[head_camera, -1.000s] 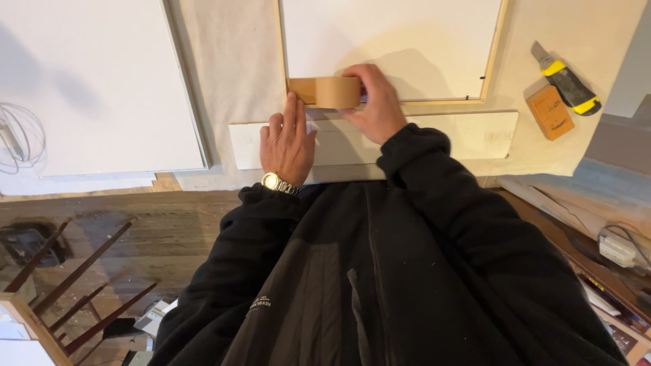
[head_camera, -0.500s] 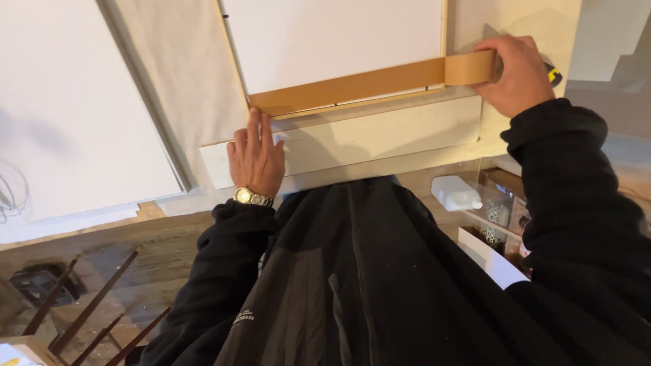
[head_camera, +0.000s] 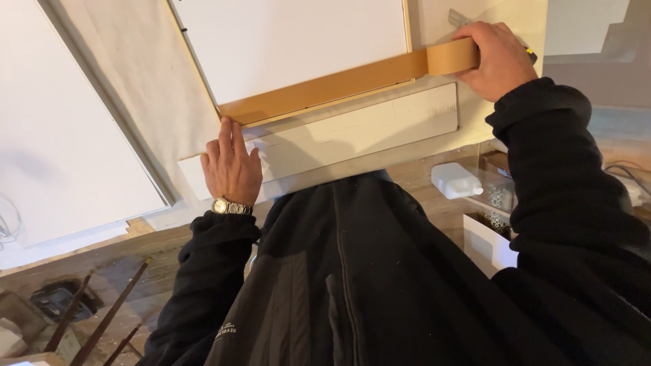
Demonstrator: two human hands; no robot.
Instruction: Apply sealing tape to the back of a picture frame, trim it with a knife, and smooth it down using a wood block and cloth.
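Brown tape runs along the lower edge of the frame, one hand at each end.

The right hand is closed around the roll of brown tape at the frame's lower right corner, fingers wrapped over the top of the roll. From there the strip of tape lies flat along the bottom bar of the wooden frame, all the way to its lower left corner. The left hand is open and flat, fingertips pressing right at that far end of the strip, a wristwatch showing at the cuff. Just below the frame lies a long white board, under the left palm. Frame and board rest on the paper-covered desk. A small white plastic bottle sits lower down at the right.
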